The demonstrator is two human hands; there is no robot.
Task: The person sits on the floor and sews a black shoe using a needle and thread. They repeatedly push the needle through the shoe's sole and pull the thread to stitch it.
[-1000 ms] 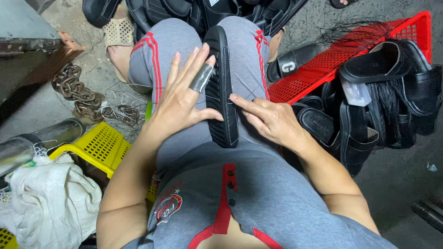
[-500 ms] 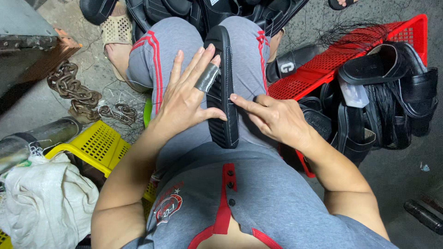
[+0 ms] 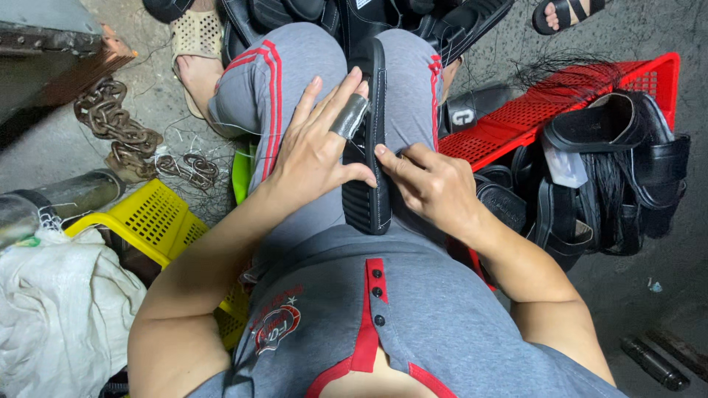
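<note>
At centre frame, along the lap between the grey trousered thighs: black sandal sole (image 3: 369,155), lying lengthwise, edge up. Left hand (image 3: 317,151) spread flat against its left side, fingers (image 3: 335,96) splayed open and not closed round anything, thumb pressed to the sole, one finger wrapped in a grey band (image 3: 349,116). Right hand (image 3: 431,184) on the other side, index fingertip and thumb pinched at the sole's edge, remaining fingers curled; whether anything thin sits in that pinch, cannot tell. Probably mid-way through working along the sole's rim, pressing or trimming, with steadying from the left. Next move likely calling for a firm brace from the flat hand and a small, exact shift of the pinching fingertips further along the edge. At right of frame, red crate (image 3: 568,110) beside a pile of finished black sandals (image 3: 619,169); at lower left, yellow crate (image 3: 158,217); at upper left, rusty chain (image 3: 114,125) on the floor.
</note>
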